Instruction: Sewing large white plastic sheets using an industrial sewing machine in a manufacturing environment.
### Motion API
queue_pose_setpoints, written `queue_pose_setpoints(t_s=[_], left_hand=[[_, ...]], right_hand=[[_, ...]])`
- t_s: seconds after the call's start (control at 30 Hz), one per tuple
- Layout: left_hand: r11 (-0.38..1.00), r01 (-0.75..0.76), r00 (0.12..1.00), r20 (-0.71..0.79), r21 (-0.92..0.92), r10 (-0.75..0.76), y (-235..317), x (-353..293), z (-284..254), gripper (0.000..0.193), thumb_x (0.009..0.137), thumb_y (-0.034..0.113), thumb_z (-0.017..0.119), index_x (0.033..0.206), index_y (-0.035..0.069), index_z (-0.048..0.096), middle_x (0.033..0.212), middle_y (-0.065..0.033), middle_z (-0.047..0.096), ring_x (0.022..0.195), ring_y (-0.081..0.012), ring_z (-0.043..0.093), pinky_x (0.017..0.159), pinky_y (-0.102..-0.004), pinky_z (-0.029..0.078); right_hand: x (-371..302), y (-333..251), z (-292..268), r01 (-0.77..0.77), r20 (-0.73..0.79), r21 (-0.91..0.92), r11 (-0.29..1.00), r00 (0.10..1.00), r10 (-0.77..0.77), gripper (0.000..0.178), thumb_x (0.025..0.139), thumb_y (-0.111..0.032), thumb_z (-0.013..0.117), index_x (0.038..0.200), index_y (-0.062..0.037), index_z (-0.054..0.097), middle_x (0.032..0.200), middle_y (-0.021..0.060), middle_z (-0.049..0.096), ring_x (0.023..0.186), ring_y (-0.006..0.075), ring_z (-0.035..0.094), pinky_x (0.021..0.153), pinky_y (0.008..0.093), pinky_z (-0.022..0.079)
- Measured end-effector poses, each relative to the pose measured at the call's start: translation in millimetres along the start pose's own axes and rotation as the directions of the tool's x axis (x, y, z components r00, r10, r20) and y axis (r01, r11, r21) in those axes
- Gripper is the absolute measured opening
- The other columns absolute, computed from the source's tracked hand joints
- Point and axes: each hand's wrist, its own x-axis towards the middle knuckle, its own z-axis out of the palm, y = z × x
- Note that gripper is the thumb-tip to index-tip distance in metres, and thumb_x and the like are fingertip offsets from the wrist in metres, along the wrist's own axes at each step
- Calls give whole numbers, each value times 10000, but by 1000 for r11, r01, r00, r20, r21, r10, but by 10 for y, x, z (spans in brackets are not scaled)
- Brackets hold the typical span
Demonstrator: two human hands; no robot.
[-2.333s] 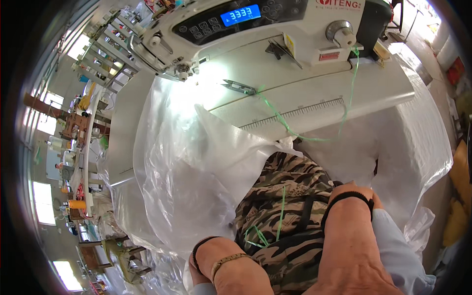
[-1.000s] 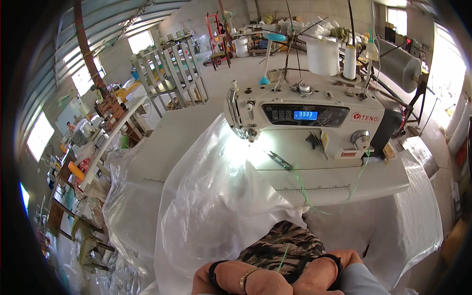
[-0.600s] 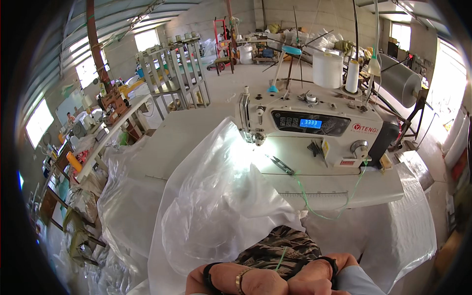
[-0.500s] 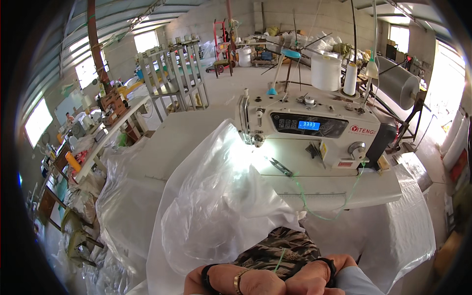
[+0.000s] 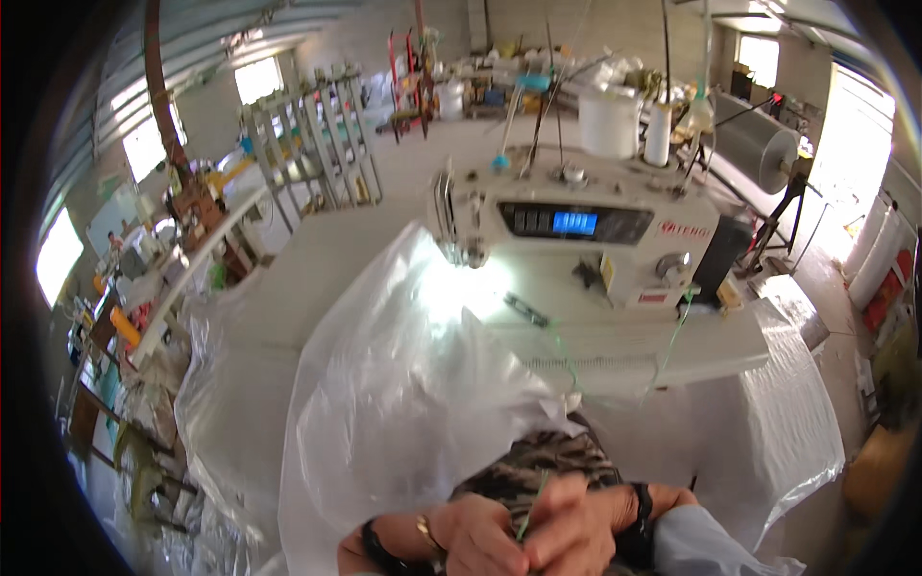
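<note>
thread: thin green thread point(image 5: 531, 499) pinched right between both hands at the bottom edge of the view, in front of the near edge of the counter point(image 5: 317, 278). It looks like the same strand that runs up and away toward the sewing machine point(image 5: 586, 230), so its long axis goes roughly from the hands forward to the machine.

left hand: left hand point(image 5: 461, 538) is curled in tight, fingers point(image 5: 490, 542) closed up against the thread from the left. Narrow grip, basically pinching. Ring and a dark wristband on it.

right hand: right hand point(image 5: 586, 523) presses in from the right, fingers point(image 5: 557, 504) bunched on the same bit of thread. Both hands touch each other, so neither is really "nearer", they're both on it.

under the hands: camouflage fabric point(image 5: 538, 466) sits just beyond the knuckles; can't tell if either hand also holds it.

plastic: big clear plastic sheet point(image 5: 403, 403) piled over the counter's near side, rising up between the hands and the machine's needle end.

back: thread spools point(image 5: 615, 120) stand behind the machine.
</note>
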Motion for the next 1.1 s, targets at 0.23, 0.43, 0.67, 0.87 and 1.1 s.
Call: queue_pose_setpoints(t_s=[0.23, 0.43, 0.67, 0.87, 1.1], left_hand=[[675, 693, 718, 338, -254, -609, -801, -172, -126, 373, 906, 222, 621, 1195, -11, 599, 1320, -177, 561, 1262, -428, 494, 1037, -517, 393], [357, 920, 247, 467, 163, -849, -666, -1152, -607, 529, 965, 283, 560, 1383, -24, 450, 1460, -206, 423, 1357, -383, 392, 1109, -467, 320], [32, 964, -118, 532, 265, -839, -51, -1321, -747, 1049, 756, 375, 791, 1530, 71, 151, 1581, -204, 147, 1443, -385, 201, 1142, -513, 247], [-99, 911, -240, 320, 401, -916, 144, -1778, -650, 810, 810, 196, 749, 1459, 18, 298, 1429, -210, 388, 1304, -333, 416, 1050, -468, 381], [-482, 733, -447, 193, -480, -873, -613, -2305, -1405, 243, 904, 81, 634, 1124, -2, 572, 788, -37, 616, 643, -100, 574, 643, -261, 506]], right_hand=[[-216, 893, 289, -516, -684, 243, 821, 509, 522, 423, 953, -205, 605, 1275, 52, 512, 1261, 166, 580, 1146, 265, 567, 981, 349, 421], [-408, 1462, 623, -234, -559, 757, 610, 250, 790, 407, 989, -238, 561, 1283, 39, 508, 1221, 108, 592, 1114, 189, 579, 941, 317, 450], [-283, 1761, 911, -482, -261, 768, 422, 366, 893, 516, 942, -260, 631, 1329, 41, 466, 1321, 125, 534, 1169, 172, 530, 908, 294, 443], [-1, 2177, 1286, -422, -432, 749, 510, 273, 860, 714, 858, -285, 734, 1391, 31, 381, 1254, 148, 541, 1087, 185, 547, 846, 281, 453], [246, 1584, 787, -156, -227, 863, 480, 729, 646, 109, 913, -77, 652, 977, -1, 698, 758, -9, 637, 681, 56, 550, 663, 209, 468]])
